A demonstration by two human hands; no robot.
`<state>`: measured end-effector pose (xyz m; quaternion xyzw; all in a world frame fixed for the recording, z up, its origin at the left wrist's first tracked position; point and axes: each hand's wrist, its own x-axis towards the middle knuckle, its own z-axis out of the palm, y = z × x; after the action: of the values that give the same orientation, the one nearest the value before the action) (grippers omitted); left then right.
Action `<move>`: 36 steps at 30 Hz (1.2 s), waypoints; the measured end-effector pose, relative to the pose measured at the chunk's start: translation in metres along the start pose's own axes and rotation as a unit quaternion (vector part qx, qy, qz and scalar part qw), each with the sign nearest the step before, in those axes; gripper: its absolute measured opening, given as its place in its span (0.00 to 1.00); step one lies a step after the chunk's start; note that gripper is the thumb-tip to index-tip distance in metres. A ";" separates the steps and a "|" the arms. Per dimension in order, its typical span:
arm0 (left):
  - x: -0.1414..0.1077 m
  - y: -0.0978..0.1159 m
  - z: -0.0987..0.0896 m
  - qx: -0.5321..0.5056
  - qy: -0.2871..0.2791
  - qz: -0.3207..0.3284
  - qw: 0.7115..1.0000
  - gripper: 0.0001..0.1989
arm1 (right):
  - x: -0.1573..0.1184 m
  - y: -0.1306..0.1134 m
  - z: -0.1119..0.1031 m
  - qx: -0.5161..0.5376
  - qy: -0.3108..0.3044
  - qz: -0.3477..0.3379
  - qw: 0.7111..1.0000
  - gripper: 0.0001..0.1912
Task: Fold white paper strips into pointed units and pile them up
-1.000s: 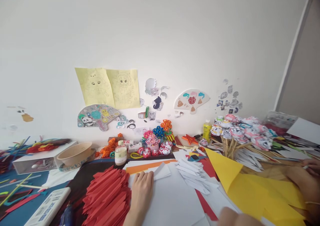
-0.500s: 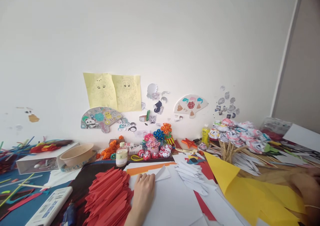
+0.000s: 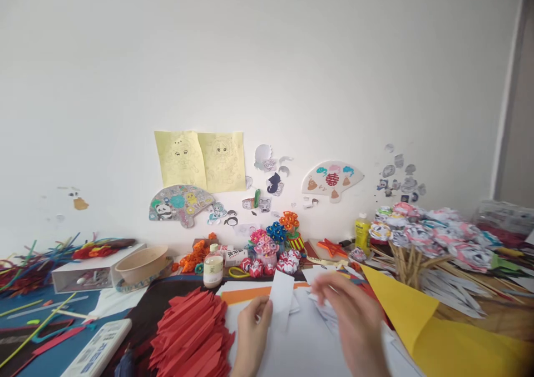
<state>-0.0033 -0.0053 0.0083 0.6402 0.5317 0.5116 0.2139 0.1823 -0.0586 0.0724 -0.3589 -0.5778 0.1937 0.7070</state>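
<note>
My left hand (image 3: 253,332) pinches a white paper strip (image 3: 282,293) by its left edge, thumb against the fingers; the strip stands tilted upward. Just to the right, my right hand (image 3: 354,321) hangs over the papers, slightly blurred, its fingers loosely bent and apart with nothing visible in them. Beneath both hands lie large white paper sheets (image 3: 296,349). A heap of folded red paper strips (image 3: 189,332) is left of my left hand. My right hand partly hides a pile of folded white paper. Orange paper (image 3: 246,293) shows behind my left hand.
Yellow paper (image 3: 467,332) spreads at the right. Behind stand a cream-labelled bottle (image 3: 213,268), a yellow bottle (image 3: 362,233) and crafted flowers (image 3: 267,243). White-pink paper flowers (image 3: 434,232) on sticks lie back right. A beige bowl (image 3: 142,263) and a white box (image 3: 94,343) are left.
My left hand has lifted from the papers with a white strip. My right hand has come in from the far right to beside it. The view has shifted slightly left.
</note>
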 end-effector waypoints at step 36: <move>0.000 -0.001 -0.002 -0.059 -0.050 0.005 0.997 0.12 | 0.009 0.112 0.024 -0.015 -0.307 0.086 0.948 0.17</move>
<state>-0.0058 -0.0062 0.0084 0.6536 0.4861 0.5105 0.2755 0.1771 0.0296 -0.0013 -0.3414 -0.7364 0.3456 0.4708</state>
